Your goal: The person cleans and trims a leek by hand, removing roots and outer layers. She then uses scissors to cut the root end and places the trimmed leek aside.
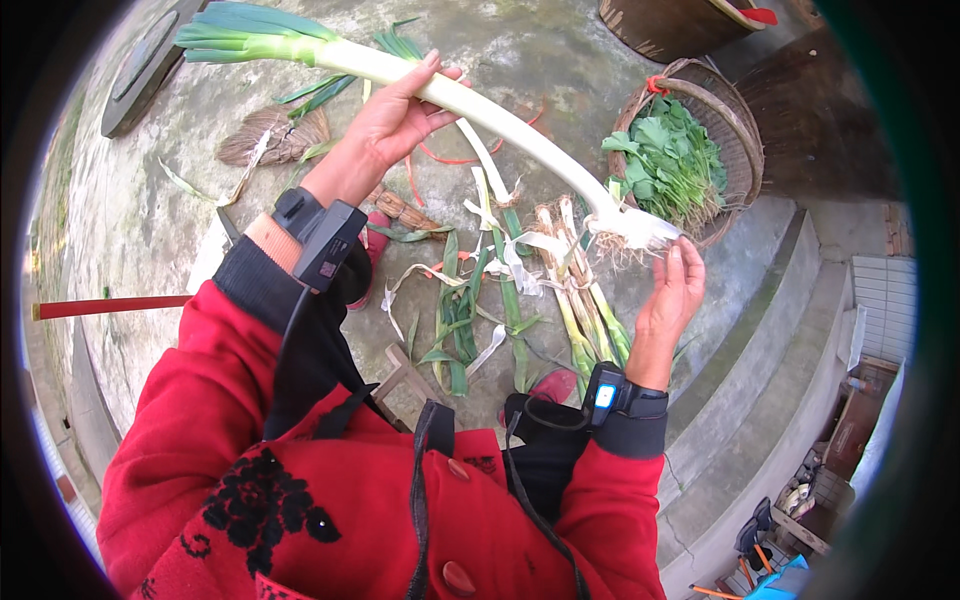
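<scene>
A long leek [517,135] lies slantwise in the air before me, green leaves at upper left, roots at lower right. My left hand [397,112] grips its white shaft, thumb on top and fingers beneath. Near the root end, my right hand [671,281] pinches a pale, loose outer skin [649,231] between thumb and fingertips. Below the roots, a bunch of unpeeled leeks [585,300] rests on the ground. Stripped green leaves [454,322] and dry white peelings lie between my feet. Another leek [484,161], with a white shaft and roots, is partly hidden behind the held one.
A wicker basket [739,135] holding leafy greens [671,157] stands at the right, beside concrete steps [739,322]. At the left a straw broom [277,135] lies on the concrete ground. A brown tub [667,30] is at the top right. Red string [450,157] lies near the leeks.
</scene>
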Demonstrator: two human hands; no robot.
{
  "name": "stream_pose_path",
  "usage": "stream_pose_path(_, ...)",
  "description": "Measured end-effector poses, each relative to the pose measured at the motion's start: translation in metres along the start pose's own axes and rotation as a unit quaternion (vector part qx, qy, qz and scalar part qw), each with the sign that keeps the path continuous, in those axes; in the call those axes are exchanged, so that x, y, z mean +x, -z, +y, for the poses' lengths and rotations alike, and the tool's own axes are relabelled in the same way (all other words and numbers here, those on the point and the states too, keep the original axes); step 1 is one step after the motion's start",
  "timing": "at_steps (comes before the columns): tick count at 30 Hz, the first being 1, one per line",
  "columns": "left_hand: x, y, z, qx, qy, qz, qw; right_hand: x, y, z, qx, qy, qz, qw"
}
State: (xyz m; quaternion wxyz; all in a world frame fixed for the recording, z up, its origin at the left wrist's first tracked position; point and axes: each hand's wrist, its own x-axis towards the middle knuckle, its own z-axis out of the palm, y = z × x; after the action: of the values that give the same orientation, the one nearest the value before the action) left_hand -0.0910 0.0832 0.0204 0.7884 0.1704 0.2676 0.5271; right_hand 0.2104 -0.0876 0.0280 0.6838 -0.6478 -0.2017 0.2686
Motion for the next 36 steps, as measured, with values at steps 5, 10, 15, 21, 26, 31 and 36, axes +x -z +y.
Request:
stream_pose_path(5, -0.004, -0.006, -0.004, 0.068, -0.048, -0.011, 0.996, -0.022, -0.014, -0.006, -0.291, 0.257, -0.161, 0.907)
stream_pose_path(10, -0.008, -0.009, -0.009, 0.042, -0.006, 0.0, 0.999, -0.031, -0.019, 0.006, -0.477, 0.244, -0.178, 0.825)
stream_pose_path(15, -0.006, -0.006, -0.009, -0.007, 0.025, 0.016, 1.0, -0.02, -0.01, 0.012, -0.469, 0.28, -0.139, 0.826)
stream_pose_path(21, -0.002, -0.001, -0.002, -0.021, 0.01, 0.038, 0.999, -0.004, -0.001, 0.015, -0.343, 0.195, -0.172, 0.902)
stream_pose_path(26, 0.0, 0.002, 0.003, -0.022, 0.019, 0.078, 0.997, 0.002, 0.006, 0.002, -0.271, 0.117, -0.179, 0.939)
stream_pose_path(31, 0.002, 0.006, 0.005, -0.022, 0.032, 0.131, 0.991, -0.004, 0.006, -0.01, -0.095, 0.039, -0.227, 0.969)
stream_pose_path(36, 0.001, 0.006, 0.011, -0.039, 0.025, 0.007, 0.999, -0.003, 0.004, -0.01, -0.145, 0.021, -0.228, 0.963)
